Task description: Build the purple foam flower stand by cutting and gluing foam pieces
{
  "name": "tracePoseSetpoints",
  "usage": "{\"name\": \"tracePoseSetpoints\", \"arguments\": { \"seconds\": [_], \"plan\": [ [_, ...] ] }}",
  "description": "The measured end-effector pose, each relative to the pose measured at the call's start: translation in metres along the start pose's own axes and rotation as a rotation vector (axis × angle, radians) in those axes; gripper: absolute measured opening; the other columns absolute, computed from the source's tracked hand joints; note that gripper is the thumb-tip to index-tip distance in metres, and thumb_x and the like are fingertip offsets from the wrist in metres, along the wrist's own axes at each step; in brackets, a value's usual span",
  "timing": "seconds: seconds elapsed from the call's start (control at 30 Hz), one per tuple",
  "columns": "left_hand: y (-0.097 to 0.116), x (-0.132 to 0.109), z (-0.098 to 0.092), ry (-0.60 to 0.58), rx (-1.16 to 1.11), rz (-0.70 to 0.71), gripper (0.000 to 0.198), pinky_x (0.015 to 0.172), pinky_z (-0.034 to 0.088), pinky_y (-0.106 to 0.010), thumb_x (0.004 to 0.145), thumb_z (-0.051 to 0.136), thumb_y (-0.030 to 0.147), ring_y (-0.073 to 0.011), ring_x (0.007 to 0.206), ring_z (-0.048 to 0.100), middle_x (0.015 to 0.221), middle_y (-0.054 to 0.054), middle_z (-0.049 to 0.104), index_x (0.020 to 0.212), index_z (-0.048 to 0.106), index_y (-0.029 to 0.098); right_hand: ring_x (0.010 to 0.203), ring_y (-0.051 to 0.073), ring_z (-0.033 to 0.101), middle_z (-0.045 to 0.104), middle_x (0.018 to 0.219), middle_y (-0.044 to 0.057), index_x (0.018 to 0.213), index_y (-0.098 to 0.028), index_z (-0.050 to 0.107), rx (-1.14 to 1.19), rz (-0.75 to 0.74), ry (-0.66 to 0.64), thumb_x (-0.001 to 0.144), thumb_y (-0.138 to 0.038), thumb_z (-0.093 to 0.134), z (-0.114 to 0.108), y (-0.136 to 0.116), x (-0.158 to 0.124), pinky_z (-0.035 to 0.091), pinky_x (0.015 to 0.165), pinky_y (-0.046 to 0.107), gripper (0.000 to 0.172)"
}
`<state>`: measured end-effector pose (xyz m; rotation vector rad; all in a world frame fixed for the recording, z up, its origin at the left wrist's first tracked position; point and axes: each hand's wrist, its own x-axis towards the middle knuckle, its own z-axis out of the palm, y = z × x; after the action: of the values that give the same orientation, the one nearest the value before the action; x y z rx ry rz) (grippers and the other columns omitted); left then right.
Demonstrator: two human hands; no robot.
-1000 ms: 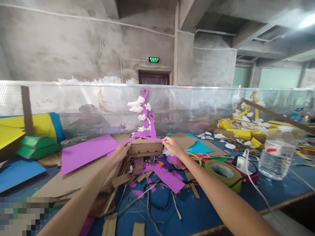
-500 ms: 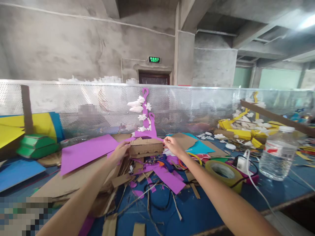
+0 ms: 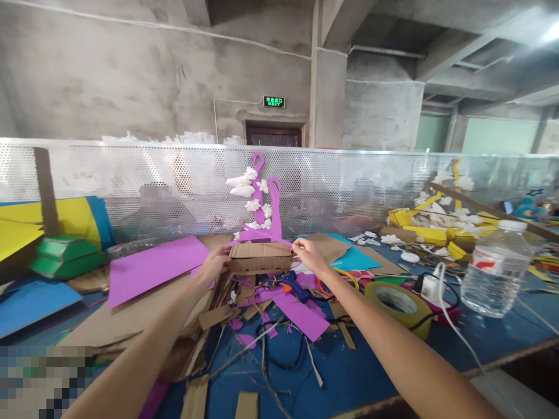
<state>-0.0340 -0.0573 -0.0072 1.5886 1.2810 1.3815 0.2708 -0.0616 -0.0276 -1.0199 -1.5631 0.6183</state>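
Between my two hands is a small brown cardboard box [image 3: 260, 259], held above the cluttered table. My left hand [image 3: 215, 265] grips its left end, fingers curled on the edge. At the right end, my right hand [image 3: 308, 255] pinches the box with thumb and fingers. Just behind it stands a purple cut-out piece [image 3: 276, 209] with a hooked top, next to a taller purple hooked strip with white crumpled tufts [image 3: 258, 201]. Below the box lie a blue glue gun [image 3: 297, 289] and purple paper scraps [image 3: 301, 314].
Purple sheets [image 3: 159, 270] and a green box [image 3: 65, 256] lie left. On the right are a roll of tape [image 3: 399, 302], a white charger with a cable [image 3: 432, 285] and a water bottle [image 3: 496, 270]. A perforated metal partition [image 3: 332, 192] runs behind.
The box has tipped so that more of its top face shows. The shorter purple hooked piece behind it stands higher and slightly further right. Both hands keep their hold.
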Motion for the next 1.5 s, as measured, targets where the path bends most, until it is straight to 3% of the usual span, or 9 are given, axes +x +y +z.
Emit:
{"name": "tracePoseSetpoints", "arguments": {
  "seconds": [0.23, 0.43, 0.6, 0.7, 0.9, 1.1, 1.5],
  "plan": [
    [0.006, -0.005, 0.000, -0.036, -0.057, 0.023, 0.064, 0.087, 0.057, -0.036, 0.060, 0.057, 0.015, -0.0306, 0.126, 0.059, 0.135, -0.011, 0.065, 0.123, 0.065, 0.021, 0.075, 0.019, 0.060, 0.063, 0.076, 0.001, 0.075, -0.020, 0.056, -0.169, -0.116, 0.009, 0.084, -0.039, 0.049, -0.005, -0.007, -0.002, 0.048, 0.072, 0.031, 0.022],
    [0.009, -0.007, -0.001, -0.051, -0.071, 0.132, 0.073, 0.088, 0.057, -0.039, 0.057, 0.057, 0.010, -0.0296, 0.119, 0.064, 0.133, -0.011, 0.064, 0.129, 0.061, 0.021, 0.071, 0.018, 0.060, 0.061, 0.073, 0.001, 0.075, -0.020, 0.057, -0.082, -0.133, 0.015, 0.085, -0.040, 0.052, -0.003, -0.008, -0.003, 0.050, 0.067, 0.029, 0.023],
    [0.002, -0.002, 0.000, -0.032, -0.026, 0.196, 0.065, 0.083, 0.058, -0.038, 0.053, 0.064, 0.010, -0.0277, 0.110, 0.067, 0.124, -0.011, 0.065, 0.117, 0.061, 0.020, 0.069, 0.018, 0.061, 0.062, 0.070, 0.001, 0.075, -0.019, 0.060, -0.139, -0.138, 0.001, 0.084, -0.040, 0.056, -0.003, 0.000, 0.000, 0.050, 0.065, 0.028, 0.023],
    [-0.005, 0.001, 0.002, 0.006, 0.004, 0.162, 0.061, 0.075, 0.058, -0.036, 0.055, 0.066, 0.013, -0.0265, 0.101, 0.068, 0.113, -0.010, 0.066, 0.115, 0.060, 0.020, 0.070, 0.018, 0.061, 0.066, 0.074, 0.003, 0.076, -0.019, 0.063, -0.238, -0.177, -0.058, 0.085, -0.037, 0.057, -0.004, 0.004, -0.002, 0.049, 0.066, 0.027, 0.021],
    [-0.010, 0.004, 0.003, 0.059, 0.123, 0.199, 0.054, 0.073, 0.053, -0.034, 0.073, 0.066, 0.037, -0.0219, 0.087, 0.066, 0.098, -0.006, 0.065, 0.125, 0.059, 0.023, 0.074, 0.019, 0.065, 0.070, 0.077, 0.003, 0.078, -0.019, 0.065, -0.365, -0.151, -0.124, 0.086, -0.027, 0.057, -0.004, 0.003, -0.005, 0.048, 0.069, 0.027, 0.015],
    [-0.014, 0.011, 0.000, 0.014, 0.153, 0.166, 0.037, 0.066, 0.052, -0.031, 0.073, 0.066, 0.048, -0.0215, 0.082, 0.065, 0.097, -0.007, 0.066, 0.098, 0.064, 0.020, 0.074, 0.019, 0.065, 0.070, 0.079, 0.004, 0.080, -0.018, 0.065, -0.349, -0.139, -0.121, 0.087, -0.028, 0.059, -0.005, -0.005, -0.008, 0.048, 0.069, 0.028, 0.013],
    [-0.017, 0.008, -0.002, 0.043, 0.104, 0.120, 0.038, 0.069, 0.055, -0.034, 0.075, 0.070, 0.046, -0.0211, 0.084, 0.067, 0.097, -0.006, 0.064, 0.099, 0.055, 0.020, 0.070, 0.021, 0.067, 0.068, 0.071, 0.004, 0.075, -0.020, 0.062, -0.115, -0.015, -0.049, 0.081, -0.042, 0.071, -0.005, 0.009, -0.005, 0.055, 0.067, 0.032, 0.025]
  ]
}}
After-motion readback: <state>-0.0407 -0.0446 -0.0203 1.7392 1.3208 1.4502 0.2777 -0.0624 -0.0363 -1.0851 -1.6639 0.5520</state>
